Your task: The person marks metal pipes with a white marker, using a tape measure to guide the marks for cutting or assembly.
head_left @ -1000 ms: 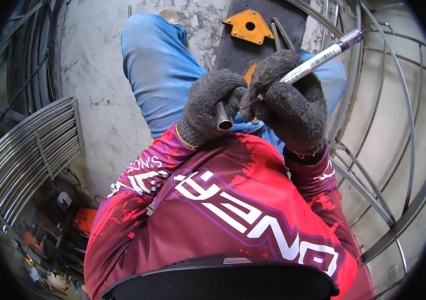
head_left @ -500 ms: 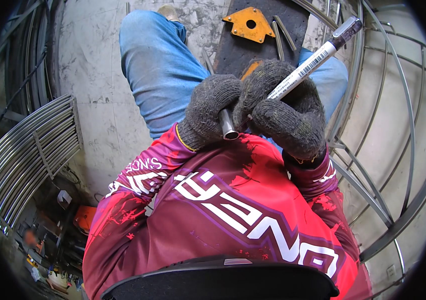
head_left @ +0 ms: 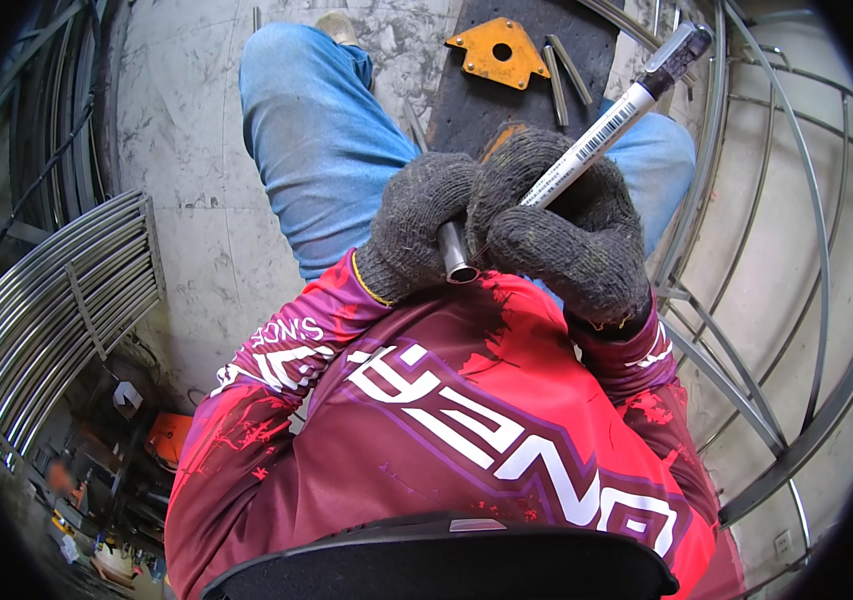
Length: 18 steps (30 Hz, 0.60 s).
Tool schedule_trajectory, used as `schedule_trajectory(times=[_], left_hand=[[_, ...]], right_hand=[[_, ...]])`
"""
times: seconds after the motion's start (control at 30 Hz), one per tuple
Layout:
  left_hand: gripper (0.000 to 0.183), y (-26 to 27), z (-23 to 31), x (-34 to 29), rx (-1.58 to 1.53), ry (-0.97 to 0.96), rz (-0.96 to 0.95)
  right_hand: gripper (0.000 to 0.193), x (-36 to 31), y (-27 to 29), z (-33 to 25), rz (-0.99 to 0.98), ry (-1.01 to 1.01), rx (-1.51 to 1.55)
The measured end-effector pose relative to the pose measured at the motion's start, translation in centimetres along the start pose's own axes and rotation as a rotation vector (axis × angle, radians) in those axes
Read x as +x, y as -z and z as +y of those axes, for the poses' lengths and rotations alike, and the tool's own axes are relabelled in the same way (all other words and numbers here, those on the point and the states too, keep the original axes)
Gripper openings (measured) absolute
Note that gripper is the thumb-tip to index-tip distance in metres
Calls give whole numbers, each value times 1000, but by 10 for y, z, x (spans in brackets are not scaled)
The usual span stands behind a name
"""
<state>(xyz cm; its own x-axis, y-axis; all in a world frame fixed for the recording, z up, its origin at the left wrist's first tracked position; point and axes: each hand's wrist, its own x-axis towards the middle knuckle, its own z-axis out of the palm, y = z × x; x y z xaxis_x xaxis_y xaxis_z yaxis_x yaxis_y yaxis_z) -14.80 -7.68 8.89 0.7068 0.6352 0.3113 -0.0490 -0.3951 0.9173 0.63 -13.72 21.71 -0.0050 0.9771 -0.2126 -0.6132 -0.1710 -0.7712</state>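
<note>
Both my hands wear dark grey knit gloves and meet in front of my chest. My left hand (head_left: 408,232) is closed around a short steel tube (head_left: 455,256) whose open end points toward me. My right hand (head_left: 571,240) grips a white marker pen (head_left: 614,122) with a dark cap; its barrel slants up to the right and its tip is hidden where the two gloves meet. Below the hands lie my blue-jeaned knees and a dark board (head_left: 506,100).
An orange arrow-shaped welding magnet (head_left: 499,52) and a few short steel rods (head_left: 564,72) lie on the dark board. A curved wire frame (head_left: 746,300) stands at my right. A grid of bent steel bars (head_left: 56,300) leans at my left over a concrete floor.
The marker has swung more upright and its capped end has risen toward the upper right. My two gloved hands have stayed together around the tube.
</note>
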Motion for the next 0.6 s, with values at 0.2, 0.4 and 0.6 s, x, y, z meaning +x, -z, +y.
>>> schedule_trajectory(times=[0.2,0.4,0.6], left_hand=[[38,1,10,9,-88,84,-24],[37,1,9,8,-36,38,-20],[35,2,8,8,-64,34,-37]], right_hand=[[18,2,-10,-4,122,-54,49],[20,0,-8,-2,141,-63,45],[22,1,-12,-6,119,-90,142]])
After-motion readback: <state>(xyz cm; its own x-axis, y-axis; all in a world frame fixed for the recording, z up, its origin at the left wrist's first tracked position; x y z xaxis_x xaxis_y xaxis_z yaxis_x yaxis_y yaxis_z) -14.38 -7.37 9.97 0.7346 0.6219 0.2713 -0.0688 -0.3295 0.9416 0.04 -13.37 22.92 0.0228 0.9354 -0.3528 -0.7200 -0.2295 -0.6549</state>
